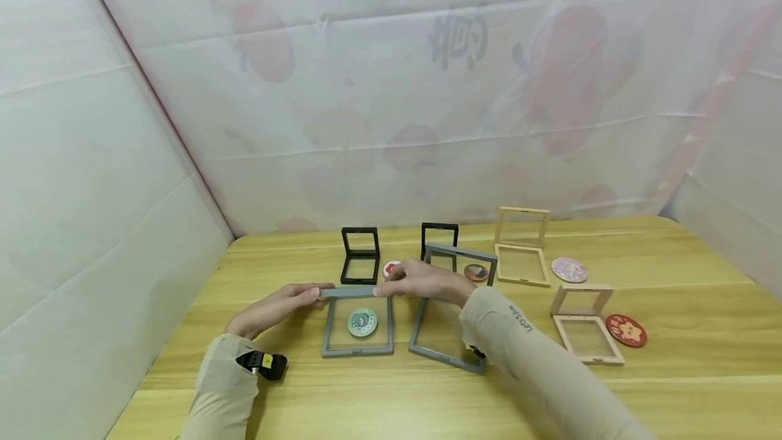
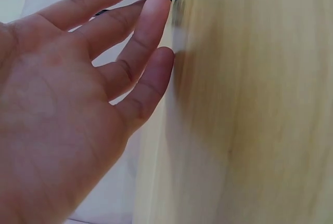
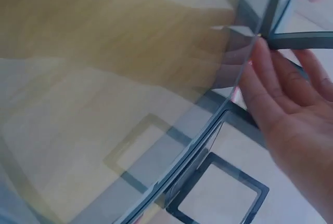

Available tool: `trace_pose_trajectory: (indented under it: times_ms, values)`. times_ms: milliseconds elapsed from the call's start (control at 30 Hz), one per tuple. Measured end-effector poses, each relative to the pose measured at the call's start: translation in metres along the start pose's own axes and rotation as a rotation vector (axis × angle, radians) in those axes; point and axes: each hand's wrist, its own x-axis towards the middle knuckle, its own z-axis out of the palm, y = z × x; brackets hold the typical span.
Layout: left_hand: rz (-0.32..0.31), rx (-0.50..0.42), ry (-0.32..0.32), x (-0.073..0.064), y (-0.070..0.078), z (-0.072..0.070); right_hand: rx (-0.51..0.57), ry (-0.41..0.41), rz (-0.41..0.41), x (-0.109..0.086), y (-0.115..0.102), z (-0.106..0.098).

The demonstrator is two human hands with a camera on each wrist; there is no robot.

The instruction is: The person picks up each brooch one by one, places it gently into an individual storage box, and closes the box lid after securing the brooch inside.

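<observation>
A grey display frame (image 1: 357, 352) lies unfolded in front of me, a round teal badge (image 1: 362, 322) on the clear film of its lower half. Its raised lid (image 1: 348, 292) is seen almost edge-on. My left hand (image 1: 277, 309) pinches the lid's left end; in the left wrist view, fingertips (image 2: 156, 8) touch the grey corner. At the other end, my right hand (image 1: 427, 282) grips the lid between thumb and fingers. The right wrist view has those fingers against a grey corner (image 3: 302, 40), partly hidden by a large clear panel (image 3: 119, 104).
Another open grey frame (image 1: 446, 360) stands under my right forearm. Behind are two black frames (image 1: 359, 282) (image 1: 440, 225) and a red-and-white badge (image 1: 391, 269). Rightward lie a yellow frame (image 1: 522, 282), a purple badge (image 1: 569, 269), a beige frame (image 1: 601, 360) and a red badge (image 1: 626, 330).
</observation>
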Motion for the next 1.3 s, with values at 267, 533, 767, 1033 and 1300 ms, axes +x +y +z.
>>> trace_pose_trajectory:
  times_ms: [267, 533, 767, 1033, 1300]
  values:
    - [0.011, 0.028, -0.029, -0.003, -0.004, -0.001, -0.135, 0.000, -0.030, 0.001, 0.001, 0.000]
    - [0.023, 0.068, -0.063, -0.005, -0.003, -0.001, -0.229, -0.048, -0.032, 0.002, -0.003, 0.002]
    - [0.006, 0.136, -0.047, -0.004, 0.003, 0.000, -0.328, -0.058, -0.035, -0.002, -0.007, 0.002]
    - [-0.033, 0.181, -0.053, -0.003, 0.013, 0.002, -0.492, -0.060, -0.095, -0.002, -0.012, 0.006]
    - [-0.126, 0.219, -0.057, -0.002, 0.032, 0.014, -0.623, -0.035, -0.184, -0.002, -0.009, 0.014]
